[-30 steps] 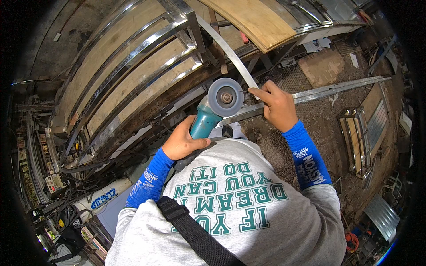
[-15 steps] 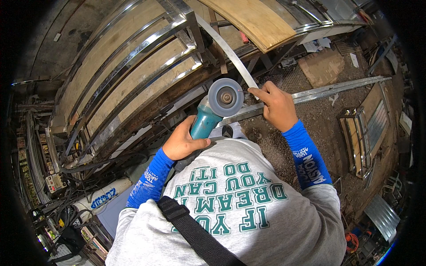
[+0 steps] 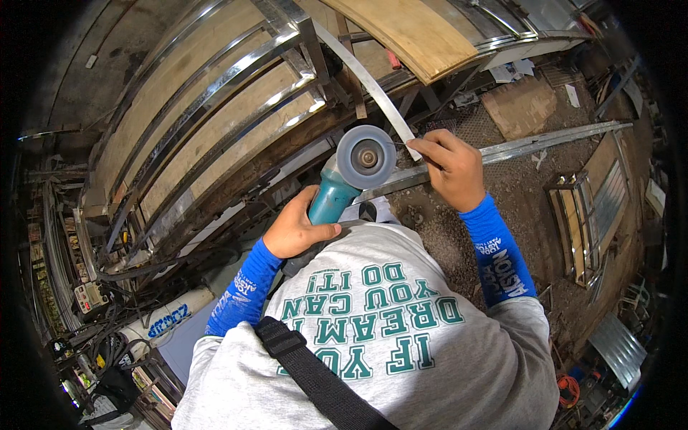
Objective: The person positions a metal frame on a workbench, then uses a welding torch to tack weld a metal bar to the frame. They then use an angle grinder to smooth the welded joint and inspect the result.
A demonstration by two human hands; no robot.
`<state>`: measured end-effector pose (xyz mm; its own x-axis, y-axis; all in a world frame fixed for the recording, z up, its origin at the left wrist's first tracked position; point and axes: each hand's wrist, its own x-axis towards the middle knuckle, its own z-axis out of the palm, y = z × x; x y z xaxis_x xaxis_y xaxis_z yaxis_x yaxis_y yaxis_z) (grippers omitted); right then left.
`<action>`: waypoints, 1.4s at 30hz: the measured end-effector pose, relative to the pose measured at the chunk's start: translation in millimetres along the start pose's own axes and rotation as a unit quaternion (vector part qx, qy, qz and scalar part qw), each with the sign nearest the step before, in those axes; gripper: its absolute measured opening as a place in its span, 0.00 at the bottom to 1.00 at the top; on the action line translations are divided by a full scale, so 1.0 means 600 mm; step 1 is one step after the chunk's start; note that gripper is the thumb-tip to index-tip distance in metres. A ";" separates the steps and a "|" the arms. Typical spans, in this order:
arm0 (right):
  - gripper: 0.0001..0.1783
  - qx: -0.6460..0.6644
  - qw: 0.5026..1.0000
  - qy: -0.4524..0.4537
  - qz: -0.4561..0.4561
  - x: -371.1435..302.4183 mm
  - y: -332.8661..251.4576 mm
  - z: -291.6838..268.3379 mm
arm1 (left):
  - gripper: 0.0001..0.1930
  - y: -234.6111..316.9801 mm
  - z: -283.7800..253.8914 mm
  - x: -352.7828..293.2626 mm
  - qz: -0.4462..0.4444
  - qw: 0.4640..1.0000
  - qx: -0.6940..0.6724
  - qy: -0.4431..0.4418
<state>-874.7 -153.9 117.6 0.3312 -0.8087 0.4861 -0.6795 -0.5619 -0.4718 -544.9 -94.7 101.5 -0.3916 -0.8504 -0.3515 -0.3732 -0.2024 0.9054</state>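
Observation:
In my left hand (image 3: 297, 228) is a teal angle grinder (image 3: 334, 195), its body gripped by wrapped fingers. The grinder's round grey disc (image 3: 347, 169) faces up, with a dark hub at its middle; whether it spins I cannot tell. To the right of the disc, my right hand (image 3: 451, 168) pinches a very thin rod, barely visible, pointing toward the disc's edge. The fingertips are a little apart from the disc. Past them runs a long pale metal strip (image 3: 378, 93), its near end beside my fingers; whether they touch it is unclear.
A shiny metal tube frame (image 3: 215, 93) lies on the workbench at upper left. A plywood sheet (image 3: 416, 39) is at the top. Long metal bars (image 3: 530, 147) cross the ground to the right, near a small frame (image 3: 573, 229). Hoses and a white cylinder (image 3: 168, 315) lie lower left.
My right hand has shifted slightly right, away from the disc, and its fingers have curled more. The grinder has barely moved.

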 end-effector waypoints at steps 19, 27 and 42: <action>0.24 0.033 0.999 0.016 -0.010 -0.007 0.018 0.023 | 0.42 -0.007 -0.002 -0.003 0.012 1.000 0.003 0.000; 0.25 0.020 1.000 0.012 -0.014 -0.006 0.016 0.022 | 0.42 -0.001 -0.001 -0.004 0.004 1.000 -0.003 0.000; 0.27 -0.019 1.000 0.002 -0.024 -0.006 0.018 0.020 | 0.41 -0.005 -0.001 0.001 0.007 1.000 0.011 0.006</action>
<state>-875.5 -159.0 102.0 0.3613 -0.7800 0.5110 -0.6877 -0.5929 -0.4189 -543.5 -95.0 98.9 -0.3876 -0.8587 -0.3353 -0.3856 -0.1794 0.9050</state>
